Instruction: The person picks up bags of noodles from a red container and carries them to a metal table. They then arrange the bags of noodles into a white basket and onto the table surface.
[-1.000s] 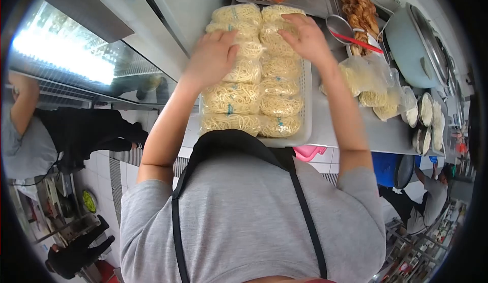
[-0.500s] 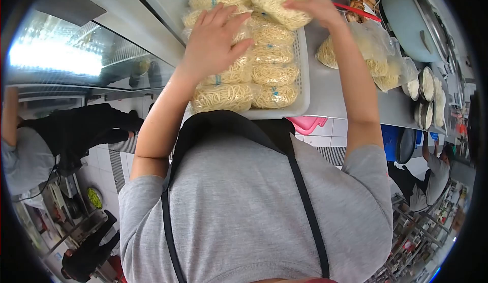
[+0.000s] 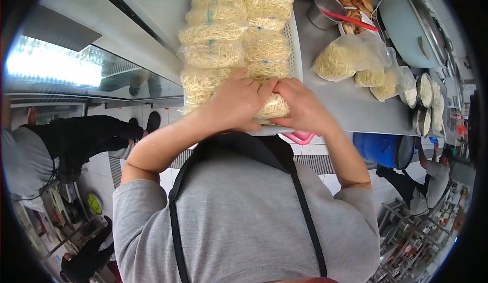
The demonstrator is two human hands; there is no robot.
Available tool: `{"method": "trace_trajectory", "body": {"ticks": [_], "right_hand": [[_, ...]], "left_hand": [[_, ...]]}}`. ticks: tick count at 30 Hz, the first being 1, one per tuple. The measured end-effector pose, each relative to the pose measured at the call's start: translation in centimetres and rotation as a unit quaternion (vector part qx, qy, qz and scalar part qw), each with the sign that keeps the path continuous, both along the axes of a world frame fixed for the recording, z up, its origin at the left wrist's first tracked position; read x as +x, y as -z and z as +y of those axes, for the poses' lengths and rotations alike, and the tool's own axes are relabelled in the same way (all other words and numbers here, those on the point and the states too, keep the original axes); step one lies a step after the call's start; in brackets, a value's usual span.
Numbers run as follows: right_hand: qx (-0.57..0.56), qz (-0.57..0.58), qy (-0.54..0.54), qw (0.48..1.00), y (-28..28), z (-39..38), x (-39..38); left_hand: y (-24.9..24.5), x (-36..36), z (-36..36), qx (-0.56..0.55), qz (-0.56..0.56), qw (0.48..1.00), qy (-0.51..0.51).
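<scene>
Drawn back from the far rows and now closed together, left hand [image 3: 239, 100] against right hand [image 3: 301, 106], around the nearest noodle pack [image 3: 274, 108] at the near edge of the tray [image 3: 294, 44]; other packs [image 3: 213, 54] lying just beyond the fingers.

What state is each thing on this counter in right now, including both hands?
left hand: closed on the nearest noodle packet
right hand: closed on the same packet
white tray: full, packets stacked
noodle bags: lying loose on the counter
metal cup: upright, holds a red-handled utensil
cooker: lid on
</scene>
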State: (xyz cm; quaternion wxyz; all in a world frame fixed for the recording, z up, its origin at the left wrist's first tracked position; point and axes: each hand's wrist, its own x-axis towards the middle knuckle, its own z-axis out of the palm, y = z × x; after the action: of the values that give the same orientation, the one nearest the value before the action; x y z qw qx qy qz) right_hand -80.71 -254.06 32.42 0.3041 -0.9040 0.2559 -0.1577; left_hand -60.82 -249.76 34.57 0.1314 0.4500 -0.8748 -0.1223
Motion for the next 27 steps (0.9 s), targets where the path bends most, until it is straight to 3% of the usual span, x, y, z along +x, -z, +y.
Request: {"method": "trace_trajectory", "body": {"ticks": [1, 3, 4, 5, 6, 8, 10, 14, 16, 17, 19, 21, 22, 24, 25, 27], "right_hand": [[0.021, 0.007, -0.06, 0.998, -0.6, -1.6, -1.0], [0.291, 0.027, 0.015, 0.956, -1.2, -6.5, -2.3], [0.102, -0.001, 0.077, 0.992, -1.8, -9.5, -1.6], [-0.047, -0.083, 0.087, 0.992, -2.6, -12.2, 0.0], [-0.277, -0.109, 0.094, 0.95, -1.4, -16.3, 1.4], [-0.322, -0.089, 0.099, 0.937, -0.5, -21.5, 4.9], [-0.248, 0.053, 0.139, 0.957, 4.9, -25.6, 7.2], [-0.203, 0.165, 0.098, 0.96, 1.4, -21.8, 7.4], [-0.135, 0.15, 0.175, 0.964, -0.4, -17.2, 6.0], [-0.134, 0.15, 0.175, 0.964, -0.6, -16.1, 5.1], [0.033, 0.01, 0.158, 0.987, -1.0, -14.8, 2.7], [0.165, -0.068, 0.119, 0.977, -1.6, -10.8, 0.9], [0.17, -0.068, 0.118, 0.976, -0.8, -9.5, 0.5], [0.493, -0.123, 0.016, 0.861, 1.5, -7.7, 0.1], [0.495, -0.126, 0.019, 0.86, 1.6, -7.8, 0.0], [0.591, -0.122, 0.02, 0.797, 1.6, -8.6, -0.3]], "left_hand": [[0.6, -0.3, 0.1, 0.034, -0.076, 0.996, -0.003], [1.1, -0.2, -0.1, 0.022, -0.085, 0.996, 0.006], [1.1, -0.2, -0.1, 0.013, -0.091, 0.996, 0.015], [1.1, -0.2, 0.0, 0.013, -0.09, 0.996, 0.015], [1.1, -0.3, 0.0, 0.018, -0.094, 0.995, 0.011], [1.1, -0.2, 0.1, 0.021, -0.099, 0.995, 0.006], [1.2, -0.2, 0.0, 0.014, -0.1, 0.995, 0.003], [1.0, -0.1, 0.0, 0.003, -0.1, 0.995, 0.003], [1.0, -0.2, 0.0, 0.012, -0.108, 0.994, 0.0], [1.2, -0.3, 0.2, 0.013, -0.108, 0.994, 0.001], [1.4, -0.1, 0.1, 0.001, -0.103, 0.995, -0.003], [1.3, -0.3, 0.1, 0.002, -0.105, 0.994, -0.008], [1.3, -0.3, 0.2, 0.005, -0.111, 0.994, -0.007], [1.5, -0.2, 0.3, -0.013, -0.089, 0.996, 0.007], [1.5, -0.2, 0.3, -0.035, -0.063, 0.997, 0.021], [1.8, -0.4, 0.3, -0.039, -0.057, 0.997, 0.017]]}}
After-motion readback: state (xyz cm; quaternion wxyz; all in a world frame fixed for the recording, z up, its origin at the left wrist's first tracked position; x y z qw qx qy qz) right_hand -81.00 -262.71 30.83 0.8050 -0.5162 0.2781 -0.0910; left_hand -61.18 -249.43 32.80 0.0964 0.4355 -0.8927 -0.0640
